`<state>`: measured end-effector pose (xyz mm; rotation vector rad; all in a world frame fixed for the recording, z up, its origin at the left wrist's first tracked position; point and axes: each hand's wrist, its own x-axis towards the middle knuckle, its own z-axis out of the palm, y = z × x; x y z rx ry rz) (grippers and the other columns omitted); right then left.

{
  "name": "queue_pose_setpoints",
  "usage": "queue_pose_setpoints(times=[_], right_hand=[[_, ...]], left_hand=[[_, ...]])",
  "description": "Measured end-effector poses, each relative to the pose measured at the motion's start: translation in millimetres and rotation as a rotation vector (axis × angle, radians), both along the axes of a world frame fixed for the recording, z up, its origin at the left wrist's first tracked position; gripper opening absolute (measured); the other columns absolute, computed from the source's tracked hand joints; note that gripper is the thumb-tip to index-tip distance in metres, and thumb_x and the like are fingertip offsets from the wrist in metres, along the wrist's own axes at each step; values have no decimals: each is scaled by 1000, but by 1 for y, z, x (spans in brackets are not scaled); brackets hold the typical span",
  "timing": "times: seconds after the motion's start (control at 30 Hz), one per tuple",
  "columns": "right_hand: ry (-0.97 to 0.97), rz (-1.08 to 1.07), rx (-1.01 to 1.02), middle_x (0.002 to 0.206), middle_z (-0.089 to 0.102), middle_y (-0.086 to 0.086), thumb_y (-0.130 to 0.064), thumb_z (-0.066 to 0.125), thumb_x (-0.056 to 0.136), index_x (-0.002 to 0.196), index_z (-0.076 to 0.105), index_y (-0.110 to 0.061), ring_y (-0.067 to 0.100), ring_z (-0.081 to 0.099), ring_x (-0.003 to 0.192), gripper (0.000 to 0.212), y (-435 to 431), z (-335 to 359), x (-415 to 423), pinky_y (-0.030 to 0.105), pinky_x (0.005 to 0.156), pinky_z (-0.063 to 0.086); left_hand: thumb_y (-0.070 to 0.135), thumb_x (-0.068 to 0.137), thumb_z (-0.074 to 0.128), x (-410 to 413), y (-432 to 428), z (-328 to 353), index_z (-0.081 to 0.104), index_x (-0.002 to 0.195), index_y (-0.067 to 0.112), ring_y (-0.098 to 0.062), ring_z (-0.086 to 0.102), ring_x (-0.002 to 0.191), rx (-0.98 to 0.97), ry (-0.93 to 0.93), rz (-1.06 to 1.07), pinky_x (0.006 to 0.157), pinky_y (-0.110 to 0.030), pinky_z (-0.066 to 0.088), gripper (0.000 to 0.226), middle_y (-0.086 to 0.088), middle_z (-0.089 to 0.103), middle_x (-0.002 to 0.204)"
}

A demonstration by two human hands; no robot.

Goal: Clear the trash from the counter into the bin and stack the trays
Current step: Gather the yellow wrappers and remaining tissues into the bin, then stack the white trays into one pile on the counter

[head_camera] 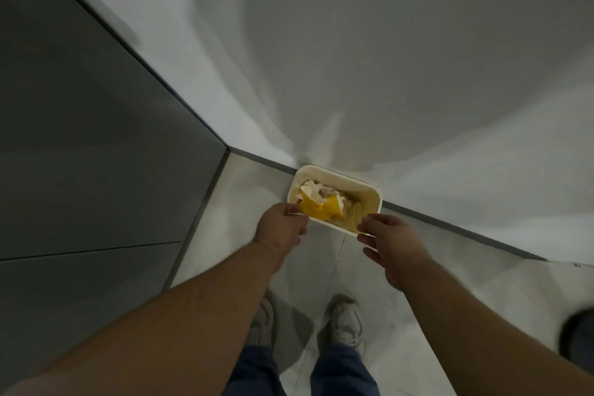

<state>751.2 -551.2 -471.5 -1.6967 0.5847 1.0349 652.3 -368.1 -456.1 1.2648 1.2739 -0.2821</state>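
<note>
tray [368, 195] of trash [316, 207] | left hand [283, 227] pinches near-left corner | right hand [390, 243] grips near-right edge | both extended forward

- Tray [366, 199]: plain cream.
- Scraps [316, 208] in it: bright yellow.
- Paper [313, 187] in it: white, crumpled.
- Wall [385, 58]: plain white, shading to grey.
- Panel [80, 138]: dark grey, crossed by one thin dark seam.
- Skirting [450, 224]: dark grey strip.
- Floor [244, 190]: pale grey tiles with thin dark joints.
- Shoes [345, 325]: grey and white.
- Trousers [340, 370]: blue.
</note>
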Motion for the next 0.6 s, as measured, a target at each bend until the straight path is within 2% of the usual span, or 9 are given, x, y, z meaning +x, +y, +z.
queue_pose_setpoints(times=[0.07, 0.13, 0.2, 0.3, 0.4, 0.5, 0.6], right_hand=[[-34, 21, -16, 103, 74, 9, -19, 71, 90, 106, 69, -19, 24, 72, 94, 16, 4, 20, -1, 37, 76, 59], [-82, 56, -23, 97, 74, 10, -16, 71, 89, 99, 71, -20, 23, 71, 87, 10, 14, 48, 2, 38, 76, 61], [-141, 72, 7, 88, 74, 9, -11, 71, 87, 93, 73, -18, 21, 69, 76, 10, 25, 85, 8, 33, 66, 59], [-254, 91, 75, 77, 73, 6, -6, 68, 87, 92, 73, -16, 17, 66, 64, 12, 37, 154, 24, 29, 59, 54], [-347, 173, 126, 85, 74, 7, -8, 65, 89, 96, 71, -17, 19, 67, 71, 13, 46, 230, 34, 33, 66, 54], [-450, 276, 170, 90, 75, 5, -11, 67, 90, 98, 70, -21, 19, 70, 78, 13, 55, 310, 35, 33, 71, 58], [-537, 351, 219, 93, 74, 5, -14, 68, 90, 100, 70, -21, 20, 71, 83, 12, 66, 388, 29, 32, 72, 57]], left_hand=[[14, 93, 67, -10, 5, 18, 63, 118, 15, -24, 69, 97, 44, 10, -28, 78, -33, 60, 25, -8, 70, 106], [12, 92, 67, -15, 11, 44, 65, 114, 14, -27, 70, 96, 91, -9, -24, 73, -31, 59, 22, -10, 71, 103], [8, 91, 68, -16, 18, 76, 67, 109, 12, -32, 71, 94, 142, -54, -9, 75, -37, 58, 18, -15, 73, 102], [4, 89, 68, -13, 27, 134, 67, 108, 5, -31, 68, 91, 187, -141, 22, 78, -34, 53, 19, -20, 73, 106], [0, 90, 65, -13, 35, 208, 66, 111, -1, -27, 64, 85, 246, -224, 33, 71, -29, 49, 21, -26, 71, 108], [3, 90, 67, -24, 40, 289, 66, 109, 3, -21, 66, 77, 290, -289, 53, 65, -26, 51, 19, -18, 75, 101], [7, 89, 69, -47, 46, 364, 68, 106, 6, -19, 68, 78, 366, -336, 45, 61, -27, 53, 18, -11, 76, 92]])
